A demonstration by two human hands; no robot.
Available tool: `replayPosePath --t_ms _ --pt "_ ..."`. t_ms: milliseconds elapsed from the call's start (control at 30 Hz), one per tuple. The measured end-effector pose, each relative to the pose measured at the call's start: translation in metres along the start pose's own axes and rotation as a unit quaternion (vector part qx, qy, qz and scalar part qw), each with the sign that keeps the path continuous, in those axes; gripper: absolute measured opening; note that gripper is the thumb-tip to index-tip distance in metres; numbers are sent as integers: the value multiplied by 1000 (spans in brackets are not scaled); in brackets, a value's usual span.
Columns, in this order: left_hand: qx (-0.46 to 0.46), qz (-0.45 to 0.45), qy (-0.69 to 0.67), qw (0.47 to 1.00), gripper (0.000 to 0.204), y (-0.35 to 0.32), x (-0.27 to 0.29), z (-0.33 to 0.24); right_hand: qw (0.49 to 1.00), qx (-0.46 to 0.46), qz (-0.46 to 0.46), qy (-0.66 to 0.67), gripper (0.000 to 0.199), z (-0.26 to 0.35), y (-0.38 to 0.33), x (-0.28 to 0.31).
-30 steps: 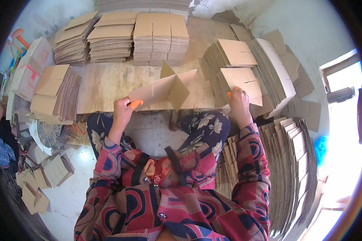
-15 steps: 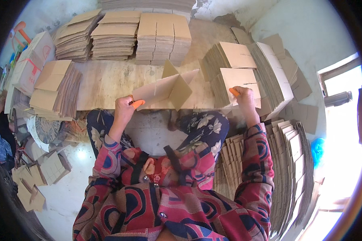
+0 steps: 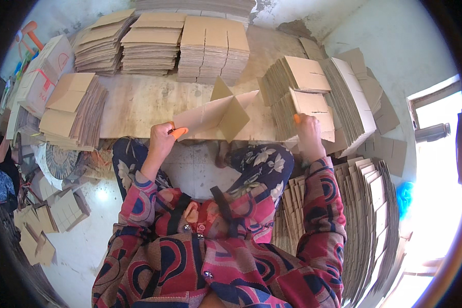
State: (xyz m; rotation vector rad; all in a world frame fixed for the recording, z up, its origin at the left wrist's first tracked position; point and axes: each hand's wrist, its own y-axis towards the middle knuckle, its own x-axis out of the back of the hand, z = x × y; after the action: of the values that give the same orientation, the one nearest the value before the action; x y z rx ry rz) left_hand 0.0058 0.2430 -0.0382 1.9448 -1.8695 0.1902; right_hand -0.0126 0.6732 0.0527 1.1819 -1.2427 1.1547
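Note:
My left hand [image 3: 161,138], with orange covers on its fingers, pinches the near left end of a long cardboard divider strip [image 3: 203,115]. A shorter slotted cardboard piece [image 3: 234,120] crosses that strip near its right end, so the two stand upright as an X over the table's front edge. On the right, my right hand [image 3: 309,134] is closed at the near end of a single cardboard piece [image 3: 293,101], seen nearly edge-on above a stack of slotted cardboard pieces [image 3: 318,104]. An orange cover shows on this hand too.
Several cardboard stacks [image 3: 213,49] line the back of the wooden table [image 3: 138,108]; another stack [image 3: 69,113] stands at left beside a white box [image 3: 46,74]. Folded dividers [image 3: 364,205] lean by my right arm. Cardboard assemblies [image 3: 38,236] lie on the left floor. Another person's arm [image 3: 0,154] shows far left.
My right hand has lifted one cardboard piece off the right stack, tilting it up and slightly leftward. My left hand still holds the crossed divider, almost unmoved.

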Motion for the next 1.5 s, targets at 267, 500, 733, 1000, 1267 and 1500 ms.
replayPosePath --t_ms 267,500,733,1000,1267,1500 --pt "10 8 23 1000 18 2 0 -1 995 -37 -96 7 16 6 -11 16" --pt "38 -4 57 998 37 -2 7 -14 956 -36 -287 -43 34 30 -21 74" --pt "-97 -99 82 987 60 5 8 -34 882 125 -344 298 50 135 -48 178" --pt "-104 -39 -4 994 42 20 6 -42 863 175 -187 435 52 171 -24 167" --pt "-47 7 -53 997 22 18 5 -32 875 182 -176 413 51 180 -10 161" --pt "-37 13 -75 996 21 20 4 -25 865 206 -180 420 51 184 -8 163"
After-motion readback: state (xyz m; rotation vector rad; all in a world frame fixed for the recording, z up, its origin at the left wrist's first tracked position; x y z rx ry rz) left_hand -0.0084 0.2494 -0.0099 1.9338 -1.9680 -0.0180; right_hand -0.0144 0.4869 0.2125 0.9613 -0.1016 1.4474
